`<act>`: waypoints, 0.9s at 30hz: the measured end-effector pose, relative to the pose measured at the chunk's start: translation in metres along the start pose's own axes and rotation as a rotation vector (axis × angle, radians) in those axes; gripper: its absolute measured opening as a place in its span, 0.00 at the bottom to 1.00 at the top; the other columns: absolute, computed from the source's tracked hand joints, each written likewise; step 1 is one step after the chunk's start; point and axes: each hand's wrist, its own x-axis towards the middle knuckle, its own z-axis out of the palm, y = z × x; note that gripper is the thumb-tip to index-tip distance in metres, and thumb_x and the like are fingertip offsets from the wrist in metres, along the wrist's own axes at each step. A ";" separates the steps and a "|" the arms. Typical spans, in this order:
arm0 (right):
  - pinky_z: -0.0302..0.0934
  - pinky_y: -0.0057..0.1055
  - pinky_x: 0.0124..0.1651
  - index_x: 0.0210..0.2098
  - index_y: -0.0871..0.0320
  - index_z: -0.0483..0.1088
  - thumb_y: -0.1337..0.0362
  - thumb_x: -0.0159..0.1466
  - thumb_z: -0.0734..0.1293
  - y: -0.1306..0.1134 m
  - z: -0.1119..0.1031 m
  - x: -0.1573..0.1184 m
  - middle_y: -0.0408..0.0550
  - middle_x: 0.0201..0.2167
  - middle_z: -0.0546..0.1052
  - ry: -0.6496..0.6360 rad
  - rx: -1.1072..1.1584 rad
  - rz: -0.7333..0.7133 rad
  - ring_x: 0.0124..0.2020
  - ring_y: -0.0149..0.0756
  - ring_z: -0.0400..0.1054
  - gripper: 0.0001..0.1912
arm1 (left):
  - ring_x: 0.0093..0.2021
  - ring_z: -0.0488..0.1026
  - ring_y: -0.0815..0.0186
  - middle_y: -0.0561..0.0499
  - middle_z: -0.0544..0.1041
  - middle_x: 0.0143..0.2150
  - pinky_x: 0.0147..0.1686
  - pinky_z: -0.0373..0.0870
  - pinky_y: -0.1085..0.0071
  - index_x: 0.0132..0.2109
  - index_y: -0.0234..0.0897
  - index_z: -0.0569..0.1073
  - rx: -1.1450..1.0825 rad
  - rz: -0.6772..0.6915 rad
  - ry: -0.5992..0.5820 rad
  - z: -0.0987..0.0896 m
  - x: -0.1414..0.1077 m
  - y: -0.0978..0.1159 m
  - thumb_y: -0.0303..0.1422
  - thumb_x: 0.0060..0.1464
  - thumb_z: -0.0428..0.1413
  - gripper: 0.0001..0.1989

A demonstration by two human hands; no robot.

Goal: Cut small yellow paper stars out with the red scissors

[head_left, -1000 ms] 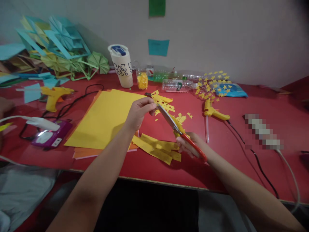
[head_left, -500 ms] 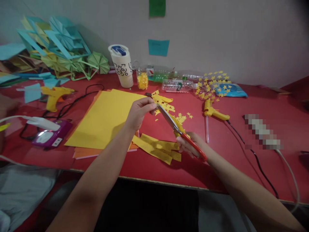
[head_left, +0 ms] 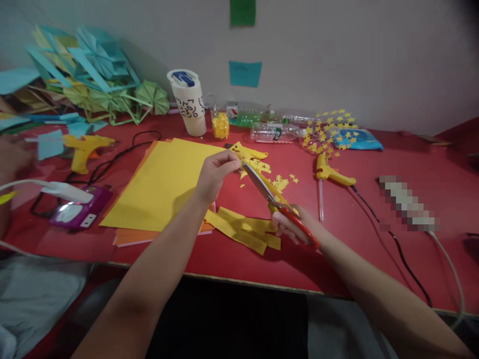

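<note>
My left hand (head_left: 216,175) is pinched on the end of a narrow yellow paper strip (head_left: 281,195), which runs along the scissor blades toward my right hand. In my right hand (head_left: 287,225) are scissors (head_left: 301,230) with red handles, their blades pointing at my left fingertips. The blades look nearly closed along the strip. Under my hands lie several cut yellow strips (head_left: 243,230). Just beyond the blades is a scatter of small yellow paper stars (head_left: 282,183) beside punched yellow scraps (head_left: 260,165). A stack of yellow sheets (head_left: 157,184) lies under my left wrist, with orange paper beneath.
Yellow glue guns lie at right (head_left: 331,172) and left (head_left: 84,149), with trailing cords. A purple power strip (head_left: 80,207) sits at left, near another person's blurred hand (head_left: 13,154). Along the wall stand a white tumbler (head_left: 189,107), a cup of yellow pieces (head_left: 220,124) and plastic bottles (head_left: 275,133).
More of the yellow strip shows beside the scissors, reaching closer to my right hand. The scissors have shifted very slightly. At the left edge the other person's hand has moved.
</note>
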 end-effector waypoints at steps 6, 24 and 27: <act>0.67 0.33 0.28 0.20 0.55 0.58 0.39 0.51 0.65 0.003 -0.001 0.000 0.31 0.06 0.55 -0.042 0.000 -0.028 0.08 0.24 0.54 0.26 | 0.27 0.67 0.71 0.54 0.70 0.22 0.33 0.66 0.70 0.20 0.37 0.70 0.095 0.063 0.006 0.003 -0.003 0.001 0.31 0.45 0.55 0.08; 0.68 0.36 0.34 0.22 0.55 0.58 0.35 0.49 0.64 0.001 -0.001 -0.002 0.30 0.07 0.56 -0.071 0.014 -0.067 0.10 0.22 0.52 0.29 | 0.25 0.67 0.73 0.55 0.71 0.21 0.30 0.65 0.73 0.21 0.36 0.71 0.019 -0.003 -0.071 0.001 -0.003 0.001 0.30 0.42 0.58 0.06; 0.67 0.33 0.30 0.22 0.55 0.59 0.36 0.51 0.64 0.004 0.000 -0.001 0.30 0.08 0.55 -0.069 0.021 -0.073 0.09 0.22 0.52 0.28 | 0.25 0.67 0.73 0.55 0.71 0.21 0.30 0.65 0.73 0.22 0.35 0.71 0.006 -0.011 -0.082 -0.001 -0.002 0.000 0.30 0.42 0.58 0.06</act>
